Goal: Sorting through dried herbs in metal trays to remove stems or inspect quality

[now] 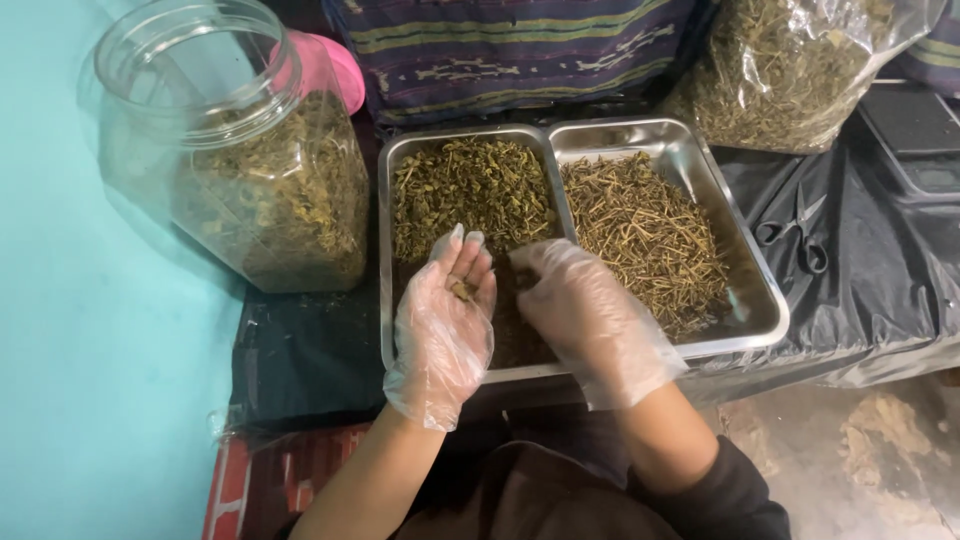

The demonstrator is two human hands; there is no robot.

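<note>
Both my hands wear loose clear plastic gloves. My left hand (445,320) is cupped palm up over the near end of the left metal tray (385,260), holding a small pinch of dried green herb (462,289) in its fingers. My right hand (590,315) hovers just right of it over the same tray's near end, fingers curled down toward the dark crumbs there; whether it holds anything is hidden. The left tray carries dried green leafy herb (470,190). The right tray (760,290) carries pale dried stems (645,230).
A large open clear plastic jar (250,160) partly filled with dried herb stands left of the trays, a pink lid (335,65) behind it. A clear bag of herb (790,65) sits at the back right. Scissors (800,235) lie on black plastic sheet beside a dark scale (915,135).
</note>
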